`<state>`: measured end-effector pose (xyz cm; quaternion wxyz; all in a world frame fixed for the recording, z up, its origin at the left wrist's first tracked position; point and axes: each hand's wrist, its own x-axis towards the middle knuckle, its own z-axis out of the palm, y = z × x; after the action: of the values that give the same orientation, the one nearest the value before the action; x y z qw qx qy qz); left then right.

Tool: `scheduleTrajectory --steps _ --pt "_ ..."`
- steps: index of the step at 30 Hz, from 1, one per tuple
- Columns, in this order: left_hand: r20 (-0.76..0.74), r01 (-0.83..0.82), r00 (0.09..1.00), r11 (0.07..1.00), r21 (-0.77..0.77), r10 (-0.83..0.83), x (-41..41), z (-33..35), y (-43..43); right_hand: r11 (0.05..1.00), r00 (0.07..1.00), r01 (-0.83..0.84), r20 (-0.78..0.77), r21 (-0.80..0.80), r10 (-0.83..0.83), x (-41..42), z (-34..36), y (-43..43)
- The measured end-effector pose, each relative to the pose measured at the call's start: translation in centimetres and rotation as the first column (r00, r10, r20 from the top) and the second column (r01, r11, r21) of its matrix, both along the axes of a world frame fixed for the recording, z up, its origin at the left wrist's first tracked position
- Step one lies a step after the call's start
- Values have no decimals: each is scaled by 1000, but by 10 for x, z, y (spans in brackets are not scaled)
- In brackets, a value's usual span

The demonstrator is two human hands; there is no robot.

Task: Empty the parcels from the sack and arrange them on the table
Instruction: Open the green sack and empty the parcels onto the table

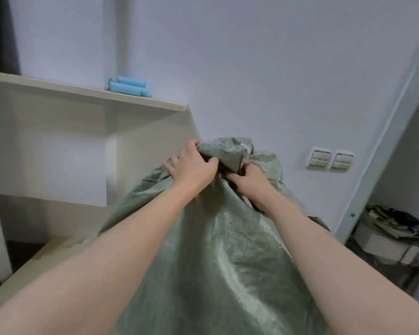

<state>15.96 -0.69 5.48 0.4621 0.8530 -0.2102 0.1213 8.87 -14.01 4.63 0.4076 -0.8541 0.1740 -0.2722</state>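
A large grey-green woven sack [218, 257] fills the middle of the view, lying lengthwise away from me on a pale table [34, 269]. Its far end is bunched into folds. My left hand [191, 168] grips the bunched fabric on the left side of that end, thumb over the folds. My right hand [249, 181] grips the fabric just to the right, fingers curled into the folds. The sack bulges; no parcel is visible, its contents are hidden.
A cream shelf unit [87, 97] stands behind the table at left, with blue rolls [128, 87] on top. White wall with two switches [330, 159] is at right. A doorway at far right shows a low rack with clutter [394, 226].
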Motion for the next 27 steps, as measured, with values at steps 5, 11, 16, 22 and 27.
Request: scheduleTrajectory --steps 5,11,16,22,27 --pt "19 255 958 877 406 -287 -27 -5 -20 1000 996 -16 -87 -8 15 -27 -11 -29" --pt "153 51 975 832 553 -161 -37 -23 -31 912 905 255 -254 -320 -342 -81 -29 -76" --pt "221 -88 973 782 618 -65 -37 -11 -38 939 821 234 -466 -254 -330 -94 -55 -106" --pt "238 -182 971 571 801 -24 -32 -6 -23 938 769 121 -567 -325 -296 -63 -73 -103" --pt "279 -175 956 590 788 -89 -23 -22 -11 866 643 76 -640 -494 -421 -44 -76 -81"
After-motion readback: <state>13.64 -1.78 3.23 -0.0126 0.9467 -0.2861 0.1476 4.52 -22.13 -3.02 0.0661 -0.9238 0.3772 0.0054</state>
